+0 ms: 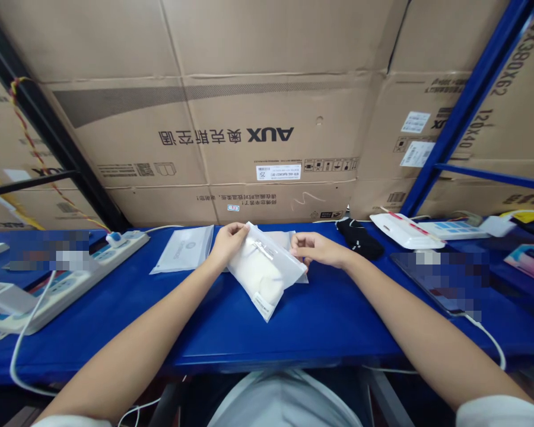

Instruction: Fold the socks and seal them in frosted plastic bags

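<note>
A frosted plastic bag (264, 270) with something cream-white inside is tilted above the blue table. My left hand (229, 242) pinches its upper left corner. At the bag's right edge, my right hand (318, 249) has its fingers curled and pressed together on the bag's upper right side. Behind the held bag lies another pale bag (287, 238), partly hidden. A flat frosted bag (184, 249) with a grey round logo rests on the table to the left of my left hand.
Blue table (338, 332) below. Power strip (71, 284) with plugs and a white cable at left. Black cloth item (360, 238), white tray (407, 231) and a blurred-out device (445, 284) at right. Cardboard (249, 107) stands behind, between a black post and a blue post.
</note>
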Motion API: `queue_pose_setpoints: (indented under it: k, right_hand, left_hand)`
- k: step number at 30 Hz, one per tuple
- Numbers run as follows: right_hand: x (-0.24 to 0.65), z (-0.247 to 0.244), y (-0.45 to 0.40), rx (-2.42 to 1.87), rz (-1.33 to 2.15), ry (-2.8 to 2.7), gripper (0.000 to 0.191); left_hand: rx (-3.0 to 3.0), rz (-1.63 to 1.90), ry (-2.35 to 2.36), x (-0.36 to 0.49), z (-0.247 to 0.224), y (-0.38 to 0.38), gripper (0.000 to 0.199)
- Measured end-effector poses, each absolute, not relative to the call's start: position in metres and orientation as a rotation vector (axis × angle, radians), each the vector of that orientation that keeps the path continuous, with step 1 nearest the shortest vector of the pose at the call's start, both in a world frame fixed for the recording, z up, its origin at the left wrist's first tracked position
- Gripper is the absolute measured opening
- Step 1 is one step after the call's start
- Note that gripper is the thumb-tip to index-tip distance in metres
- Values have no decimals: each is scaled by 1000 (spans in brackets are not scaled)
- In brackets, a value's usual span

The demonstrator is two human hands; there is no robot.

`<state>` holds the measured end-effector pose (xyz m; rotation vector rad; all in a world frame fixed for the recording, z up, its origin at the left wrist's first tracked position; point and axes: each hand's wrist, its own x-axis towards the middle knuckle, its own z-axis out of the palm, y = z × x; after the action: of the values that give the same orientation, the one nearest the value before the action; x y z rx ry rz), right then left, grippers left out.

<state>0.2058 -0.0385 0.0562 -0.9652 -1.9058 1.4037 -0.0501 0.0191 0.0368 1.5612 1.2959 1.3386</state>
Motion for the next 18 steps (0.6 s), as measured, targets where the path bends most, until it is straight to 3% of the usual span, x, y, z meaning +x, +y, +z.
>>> queue_pose_setpoints:
  k: [12, 18]
  right_hand:
    - [189, 45, -40, -987, 1433, -1803, 34]
    - [186, 41, -40, -1052, 1213, -1929, 26]
  left_hand:
    - [1697, 1016, 1156, -35, 38, -3, 38]
    - [1746, 1004, 1147, -31, 39, -9, 39]
